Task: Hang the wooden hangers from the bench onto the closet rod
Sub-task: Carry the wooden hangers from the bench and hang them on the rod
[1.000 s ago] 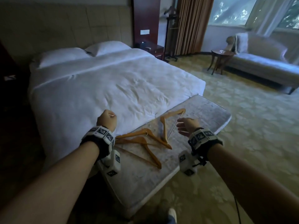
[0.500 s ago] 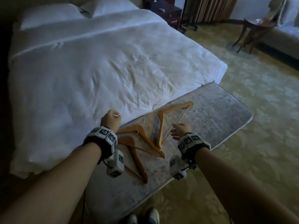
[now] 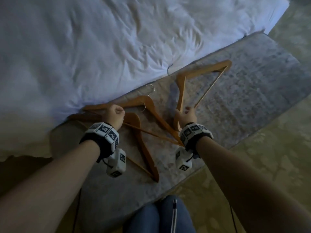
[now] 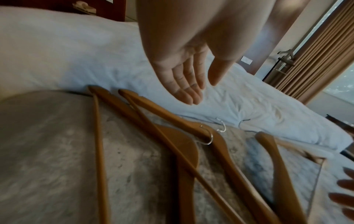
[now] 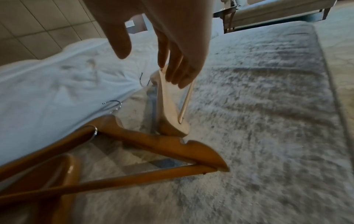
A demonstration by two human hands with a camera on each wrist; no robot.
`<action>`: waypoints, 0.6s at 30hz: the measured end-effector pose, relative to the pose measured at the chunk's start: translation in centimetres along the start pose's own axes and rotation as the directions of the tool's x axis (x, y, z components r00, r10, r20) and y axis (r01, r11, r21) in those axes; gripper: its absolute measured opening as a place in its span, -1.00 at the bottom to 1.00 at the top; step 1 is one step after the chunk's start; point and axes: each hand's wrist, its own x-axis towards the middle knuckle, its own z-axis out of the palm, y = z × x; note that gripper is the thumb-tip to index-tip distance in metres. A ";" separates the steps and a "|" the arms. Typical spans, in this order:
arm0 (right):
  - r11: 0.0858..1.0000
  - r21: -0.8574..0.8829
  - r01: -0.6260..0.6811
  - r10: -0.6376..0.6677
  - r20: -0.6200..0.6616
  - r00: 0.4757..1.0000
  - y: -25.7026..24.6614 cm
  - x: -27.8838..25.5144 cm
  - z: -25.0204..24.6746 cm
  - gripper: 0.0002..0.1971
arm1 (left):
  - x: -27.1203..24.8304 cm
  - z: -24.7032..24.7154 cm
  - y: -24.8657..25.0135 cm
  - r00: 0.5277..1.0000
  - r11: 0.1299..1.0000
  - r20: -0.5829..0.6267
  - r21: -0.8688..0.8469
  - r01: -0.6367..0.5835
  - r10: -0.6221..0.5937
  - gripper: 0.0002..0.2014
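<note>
Three wooden hangers with metal hooks lie on the grey bench [image 3: 252,81] at the foot of the bed. The right hanger [image 3: 180,91] [image 5: 166,106] points away from me. My right hand [image 3: 186,115] [image 5: 172,68] hovers over its near end, fingers straight and just at its arm and bar, thumb spread apart. The middle hanger [image 3: 151,108] [image 4: 172,118] overlaps the near hanger [image 3: 143,148] [image 4: 184,151]. My left hand [image 3: 116,115] [image 4: 187,84] hangs just above the middle hanger's left arm, fingers straight, holding nothing.
The white bed [image 3: 84,47] runs along the bench's far side. Patterned carpet [image 3: 269,157] lies to the right. My knees in jeans [image 3: 159,216] touch the bench's near edge. Curtains [image 4: 316,60] and a sofa [image 5: 268,10] stand farther off.
The view has tipped down onto the bench. Both hands have moved forward and down to the hangers, the left from beside the bed edge, the right to the right hanger's near end.
</note>
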 end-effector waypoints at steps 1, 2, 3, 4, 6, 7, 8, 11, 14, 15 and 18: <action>0.999 -0.045 0.004 -0.004 -0.001 1.000 0.3 0.9 0.7 -0.33 | 0.6 0.4 -0.7 1.000 1.000 0.004 0.009 0.006 -0.006 -0.96; 0.995 -0.096 0.000 0.001 0.013 1.000 0.6 1.8 1.4 -0.26 | 1.1 0.7 -1.1 1.000 1.000 0.008 0.016 0.009 -0.009 -0.96; 0.990 -0.143 -0.013 0.018 0.032 0.999 0.9 2.3 1.9 -0.21 | 1.5 0.8 -1.5 1.000 1.000 0.012 0.026 0.008 -0.008 -0.96; 0.983 -0.178 -0.033 0.042 0.047 0.998 1.2 2.8 2.5 -0.17 | 1.8 1.0 -1.8 1.000 0.999 0.017 0.036 0.006 -0.006 -0.95; 0.971 -0.230 -0.059 0.071 0.045 0.996 1.7 3.1 3.0 -0.22 | 2.3 0.9 -2.0 1.000 0.998 0.030 0.060 -0.003 0.001 -0.96; 0.965 -0.253 -0.066 0.075 0.028 0.997 1.8 2.9 3.0 -0.29 | 2.4 0.7 -1.8 0.999 0.998 0.030 0.066 -0.011 0.009 -0.95; 0.962 -0.260 -0.082 0.086 0.006 0.996 1.7 2.7 2.7 -0.37 | 2.4 0.4 -1.5 0.999 0.997 0.026 0.068 -0.024 0.022 -0.95; 0.950 -0.290 -0.113 0.102 -0.052 0.993 0.0 1.0 0.5 -0.56 | 1.5 -1.1 0.7 0.998 0.997 0.018 0.053 -0.054 0.053 -0.95; 0.922 -0.383 -0.055 0.027 -0.078 0.997 -3.4 -1.7 -3.5 -0.71 | -0.5 -3.1 4.3 0.994 0.993 0.022 0.058 -0.104 0.103 -0.95; 0.920 -0.390 -0.042 0.017 -0.066 0.998 -4.9 -3.1 -5.1 -0.74 | -1.4 -3.9 5.8 0.992 0.990 0.020 0.059 -0.125 0.124 -0.94; 0.985 -0.157 -0.073 0.070 -0.026 0.997 -9.4 -7.2 -9.1 -0.76 | -4.2 -7.1 10.8 0.987 0.985 0.018 0.053 -0.162 0.162 -0.95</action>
